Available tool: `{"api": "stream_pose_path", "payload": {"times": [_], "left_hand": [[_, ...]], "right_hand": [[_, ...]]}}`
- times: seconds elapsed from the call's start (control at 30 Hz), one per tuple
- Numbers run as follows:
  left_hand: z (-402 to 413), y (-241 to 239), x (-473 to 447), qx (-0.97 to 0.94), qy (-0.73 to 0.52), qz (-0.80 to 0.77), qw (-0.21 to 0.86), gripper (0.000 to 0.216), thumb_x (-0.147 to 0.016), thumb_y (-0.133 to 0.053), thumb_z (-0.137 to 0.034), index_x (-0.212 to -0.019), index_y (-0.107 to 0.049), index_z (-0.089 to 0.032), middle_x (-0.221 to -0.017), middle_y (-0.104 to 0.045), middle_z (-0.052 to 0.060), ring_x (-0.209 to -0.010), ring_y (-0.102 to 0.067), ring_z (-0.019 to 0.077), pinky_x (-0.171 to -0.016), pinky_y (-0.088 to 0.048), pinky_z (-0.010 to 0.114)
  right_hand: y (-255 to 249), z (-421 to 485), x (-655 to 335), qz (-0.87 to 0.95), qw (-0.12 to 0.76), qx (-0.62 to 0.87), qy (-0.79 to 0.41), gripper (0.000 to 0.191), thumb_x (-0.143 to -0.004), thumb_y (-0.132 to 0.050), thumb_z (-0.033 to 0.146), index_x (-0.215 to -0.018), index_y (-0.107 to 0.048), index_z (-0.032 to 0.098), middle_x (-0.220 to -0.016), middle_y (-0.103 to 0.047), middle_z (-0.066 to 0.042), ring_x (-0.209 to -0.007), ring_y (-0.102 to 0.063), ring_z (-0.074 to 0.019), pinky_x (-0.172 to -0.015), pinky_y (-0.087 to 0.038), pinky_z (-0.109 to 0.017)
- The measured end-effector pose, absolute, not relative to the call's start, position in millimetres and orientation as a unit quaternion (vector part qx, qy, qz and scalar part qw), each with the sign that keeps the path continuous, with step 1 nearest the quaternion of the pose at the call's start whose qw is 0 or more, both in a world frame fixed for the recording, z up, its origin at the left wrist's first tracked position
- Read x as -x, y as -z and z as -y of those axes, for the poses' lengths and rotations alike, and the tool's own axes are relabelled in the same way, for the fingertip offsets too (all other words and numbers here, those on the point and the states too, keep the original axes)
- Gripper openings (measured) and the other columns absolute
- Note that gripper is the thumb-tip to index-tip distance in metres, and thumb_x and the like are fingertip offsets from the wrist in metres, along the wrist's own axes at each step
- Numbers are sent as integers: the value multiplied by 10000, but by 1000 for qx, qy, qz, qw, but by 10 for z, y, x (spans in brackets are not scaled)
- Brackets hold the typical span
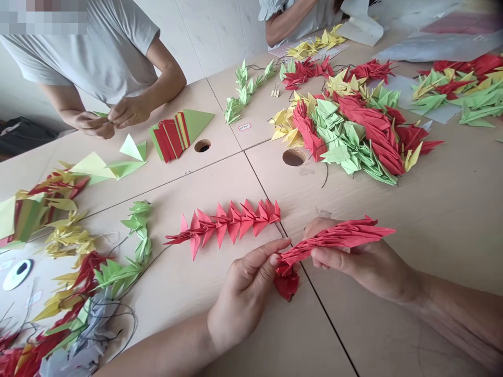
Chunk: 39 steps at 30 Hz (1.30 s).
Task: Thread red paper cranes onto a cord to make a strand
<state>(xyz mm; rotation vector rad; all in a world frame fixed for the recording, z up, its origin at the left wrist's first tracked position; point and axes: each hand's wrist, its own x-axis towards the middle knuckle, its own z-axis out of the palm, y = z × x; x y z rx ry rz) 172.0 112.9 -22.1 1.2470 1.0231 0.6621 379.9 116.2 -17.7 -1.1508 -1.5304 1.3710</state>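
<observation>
My right hand (361, 262) is wrapped round a bunch of folded red paper cranes (338, 235), pressed flat together in a stack, thumb along the near side. At the stack's left end, my left hand (249, 285) pinches thumb and fingers together by its tip. Whether it grips a crane or the thread there is partly hidden. Below the fingers hangs another red folded piece (286, 283). On the table beyond my left hand lies a string of red paper cranes (231, 222), spread out along a dark thread.
A heap of strung red, green and yellow cranes (361, 131) lies at the back right. More strings (74, 235) cover the left side. Across the table, a person's hands (113, 118) fold green paper near fanned paper squares (176, 133). A round hole (294, 156) opens in the tabletop.
</observation>
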Motion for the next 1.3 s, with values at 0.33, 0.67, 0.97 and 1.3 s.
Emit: {"api": "stream_pose_path", "payload": {"times": [0.33,0.67,0.97,1.3], "left_hand": [[-1171,216,-1742,-449,-381,-456,667,144,-900,-587,-349,-916,-600,-207,-773,-605,-28,-643,-519,52,-594,-457,148],[-1178,222,-1787,-421,-372,-402,723,220,-782,-727,-240,-954,-612,-168,-744,-640,1,-624,-620,118,-611,-560,274],[-1171,191,-1788,-439,-371,-407,710,135,-795,-711,-233,-889,-666,-148,-731,-638,11,-632,-591,100,-581,-549,227],[-1124,231,-1767,-449,-400,-398,692,70,-845,-649,-185,-866,-583,-183,-833,-622,2,-691,-593,91,-655,-541,241]], "right_hand": [[165,-1171,-3779,612,380,482,-500,225,-889,-564,394,-744,-627,235,-697,-580,10,-667,-539,-150,-620,-448,-292],[161,-1168,-3771,625,380,492,-472,192,-882,-560,386,-772,-640,251,-729,-609,0,-732,-574,-174,-641,-465,-309],[158,-1178,-3759,648,373,487,-451,222,-891,-543,375,-726,-615,245,-688,-581,6,-686,-546,-169,-657,-457,-322],[143,-1127,-3784,633,424,476,-440,229,-905,-543,308,-689,-562,236,-686,-561,16,-681,-533,-149,-667,-450,-299]]}}
